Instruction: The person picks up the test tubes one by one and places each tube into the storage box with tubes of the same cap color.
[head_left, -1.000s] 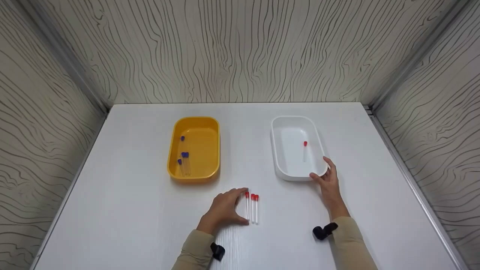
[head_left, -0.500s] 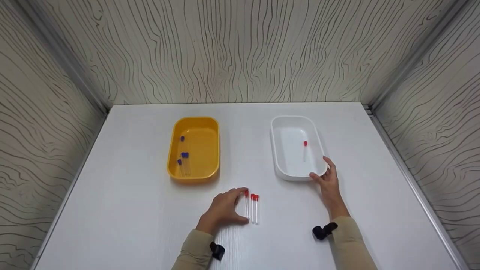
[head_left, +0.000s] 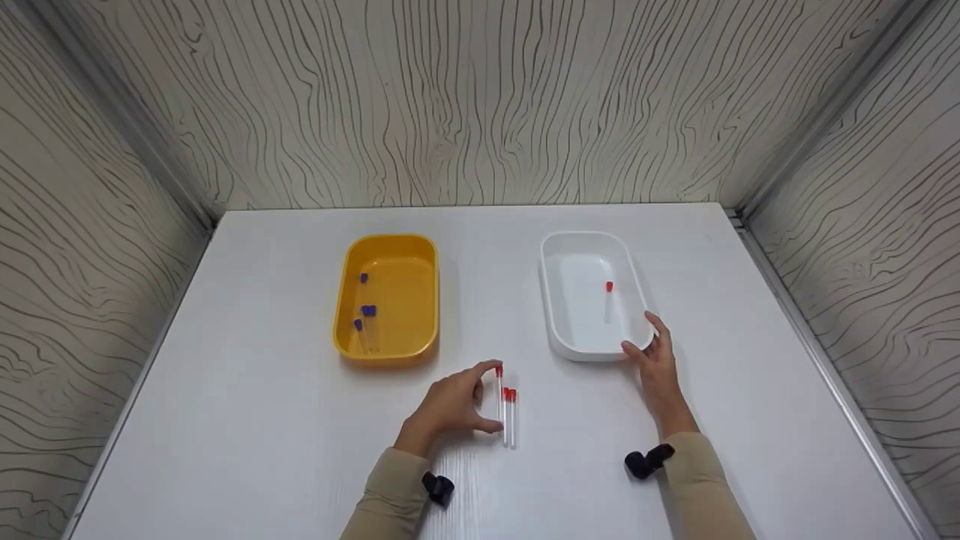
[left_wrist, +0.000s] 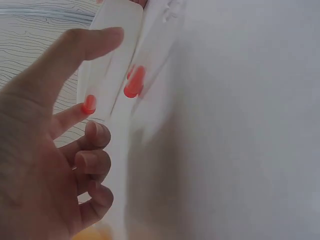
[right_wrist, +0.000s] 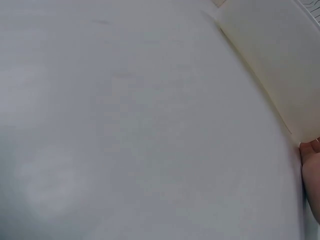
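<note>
My left hand (head_left: 448, 405) pinches a clear test tube with a red cap (head_left: 499, 372) lengthwise, index finger at the cap and thumb at the bottom end. In the left wrist view that cap (left_wrist: 89, 103) sits against the index fingertip, while the other fingers curl loosely. Just right of it, two more red-capped test tubes (head_left: 509, 420) lie side by side on the table. My right hand (head_left: 658, 375) grips the near right corner of a white tray (head_left: 551, 322), thumb in front and fingers along the side. One red-capped test tube (head_left: 608, 304) lies inside that tray.
A yellow tray (head_left: 437, 300) stands at the left with several blue-capped test tubes (head_left: 367, 330) in it. Both trays rest on a white table (head_left: 247, 420), enclosed by wood-grain patterned panels (head_left: 465, 105) at the back and sides.
My left hand has moved slightly forward and right, carrying the pinched test tube away from its place in line with the other two. The right hand keeps its grip on the white tray.
</note>
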